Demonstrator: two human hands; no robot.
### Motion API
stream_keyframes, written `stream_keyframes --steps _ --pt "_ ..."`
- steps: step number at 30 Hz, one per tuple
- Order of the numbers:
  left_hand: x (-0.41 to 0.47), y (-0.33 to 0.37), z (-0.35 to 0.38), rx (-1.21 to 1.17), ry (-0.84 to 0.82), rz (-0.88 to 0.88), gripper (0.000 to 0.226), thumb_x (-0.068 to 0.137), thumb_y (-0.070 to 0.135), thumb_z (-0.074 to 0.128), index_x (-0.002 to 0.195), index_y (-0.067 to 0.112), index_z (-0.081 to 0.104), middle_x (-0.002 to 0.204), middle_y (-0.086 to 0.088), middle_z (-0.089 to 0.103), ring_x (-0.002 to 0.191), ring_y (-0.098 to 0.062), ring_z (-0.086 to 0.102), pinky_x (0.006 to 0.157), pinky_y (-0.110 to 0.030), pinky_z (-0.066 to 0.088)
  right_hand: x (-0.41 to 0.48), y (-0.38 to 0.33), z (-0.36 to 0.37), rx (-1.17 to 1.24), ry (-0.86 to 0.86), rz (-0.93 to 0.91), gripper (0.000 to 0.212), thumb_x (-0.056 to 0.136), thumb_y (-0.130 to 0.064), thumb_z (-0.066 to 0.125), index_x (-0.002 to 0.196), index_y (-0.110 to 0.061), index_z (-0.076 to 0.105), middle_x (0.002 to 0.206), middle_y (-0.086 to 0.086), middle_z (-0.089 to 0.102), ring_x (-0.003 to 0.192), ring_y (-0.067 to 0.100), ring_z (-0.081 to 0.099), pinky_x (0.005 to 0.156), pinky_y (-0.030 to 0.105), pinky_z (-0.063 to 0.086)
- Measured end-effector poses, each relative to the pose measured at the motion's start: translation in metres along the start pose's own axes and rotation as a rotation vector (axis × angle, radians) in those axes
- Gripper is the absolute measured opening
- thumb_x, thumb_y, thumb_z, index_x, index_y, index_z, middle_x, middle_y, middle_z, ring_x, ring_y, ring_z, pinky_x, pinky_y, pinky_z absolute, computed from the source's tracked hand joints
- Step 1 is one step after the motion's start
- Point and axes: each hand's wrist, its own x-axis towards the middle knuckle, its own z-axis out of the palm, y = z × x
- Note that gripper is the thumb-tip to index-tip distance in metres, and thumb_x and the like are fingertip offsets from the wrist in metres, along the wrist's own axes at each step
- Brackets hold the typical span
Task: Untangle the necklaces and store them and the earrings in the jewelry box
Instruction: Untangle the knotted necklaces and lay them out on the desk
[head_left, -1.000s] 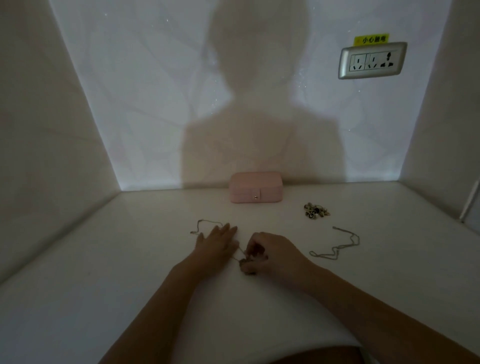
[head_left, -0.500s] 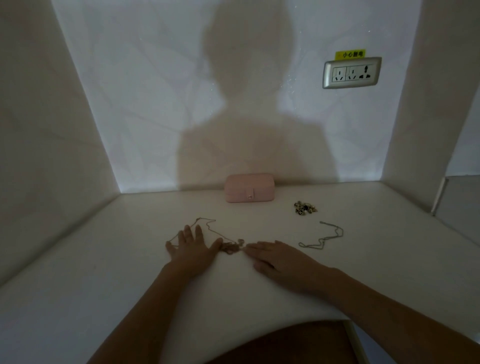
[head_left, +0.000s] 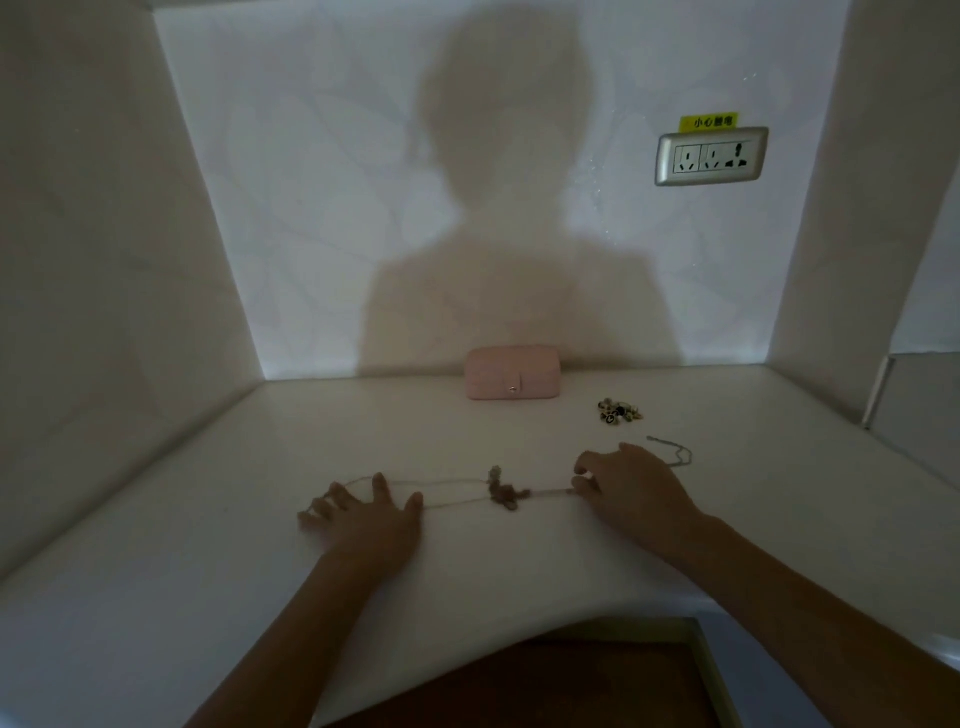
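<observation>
Since a moment ago the hands have drawn apart, stretching the chain (head_left: 457, 491) taut across the shelf (head_left: 208, 519), its tangled knot (head_left: 506, 493) midway between them. The left hand (head_left: 371, 519) lies flat, fingers spread, pinning one end; the right hand (head_left: 631, 491) pinches the other. Beyond the knot the box (head_left: 513, 373) sits closed against the wall; earrings (head_left: 618, 411) lie right of it. A second chain (head_left: 675, 452) is half hidden behind the right hand. Dim light blurs detail.

Dim, low-contrast, grainy. Lit from behind the wearer: big soft head-and-shoulders shadow (head_left: 509, 218) on the back wall (head_left: 311, 208), brighter patches either side. Wide-angle bending at edges. No glare. Fine detail soft.
</observation>
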Motion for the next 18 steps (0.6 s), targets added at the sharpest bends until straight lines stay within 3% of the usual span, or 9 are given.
stream_keyframes --steps 2,4,6,8,12,15,18 --pt "-0.004 0.006 -0.002 0.049 0.050 0.073 0.065 0.096 0.055 0.017 0.150 0.021 0.006 0.155 -0.022 -0.002 0.141 -0.044 -0.001 0.112 -0.056 -0.005 0.004 -0.004 -0.001 0.091 0.040 -0.006 0.028 0.096 -0.030 0.047 0.116 -0.016 0.059 0.111 0.003 0.065 0.104 0.020 0.057 0.088 0.028 0.038" --pt "-0.003 0.016 -0.006 0.048 0.132 0.289 0.057 0.100 0.041 0.021 0.151 0.018 0.005 0.158 -0.013 -0.001 0.144 -0.034 -0.003 0.114 -0.049 -0.003 0.008 -0.015 0.001 0.301 0.029 -0.041 0.027 0.091 -0.032 0.057 0.111 -0.015 0.063 0.106 0.002 0.063 0.097 0.016 0.057 0.083 0.026 0.041" --pt "-0.001 0.025 -0.010 -0.070 0.087 0.534 0.053 0.102 0.028 0.024 0.150 0.017 0.004 0.158 -0.005 0.001 0.146 -0.022 0.000 0.116 -0.037 0.001 0.013 -0.029 0.002 0.447 -0.067 -0.070 0.030 0.083 -0.037 0.067 0.104 -0.016 0.067 0.097 0.000 0.062 0.088 0.012 0.057 0.076 0.021 0.042" --pt "-0.002 0.033 -0.008 -0.144 -0.018 0.683 0.053 0.103 0.025 0.025 0.150 0.019 0.002 0.158 -0.001 -0.001 0.146 -0.016 0.000 0.116 -0.032 0.002 0.020 -0.042 0.004 0.437 -0.158 -0.096 0.029 0.080 -0.035 0.072 0.102 -0.016 0.069 0.093 -0.002 0.063 0.085 0.011 0.058 0.073 0.017 0.041" --pt "0.002 0.039 0.004 -0.004 -0.053 0.640 0.054 0.101 0.042 0.017 0.150 0.025 0.000 0.158 0.005 -0.005 0.145 -0.017 -0.005 0.115 -0.045 -0.003 0.031 -0.044 0.002 0.299 -0.174 -0.043 0.019 0.083 -0.014 0.064 0.100 -0.012 0.072 0.104 0.003 0.069 0.094 0.016 0.062 0.068 0.009 0.038" --pt "0.002 0.039 0.006 0.039 -0.057 0.567 0.057 0.099 0.050 0.013 0.149 0.031 -0.003 0.158 0.007 -0.009 0.145 -0.020 -0.008 0.113 -0.053 -0.005 0.029 -0.033 0.002 0.262 -0.131 0.016 0.006 0.080 -0.014 0.062 0.086 -0.015 0.063 0.093 0.002 0.063 0.086 0.017 0.056 0.063 0.019 0.037" --pt "0.001 0.039 0.006 0.032 -0.081 0.544 0.058 0.097 0.055 0.012 0.148 0.035 -0.006 0.157 0.006 -0.013 0.145 -0.023 -0.012 0.111 -0.057 -0.008 0.027 -0.021 0.006 0.345 -0.185 0.014 0.011 0.082 -0.013 0.060 0.093 -0.013 0.060 0.083 -0.004 0.055 0.081 0.013 0.050 0.057 0.014 0.032"
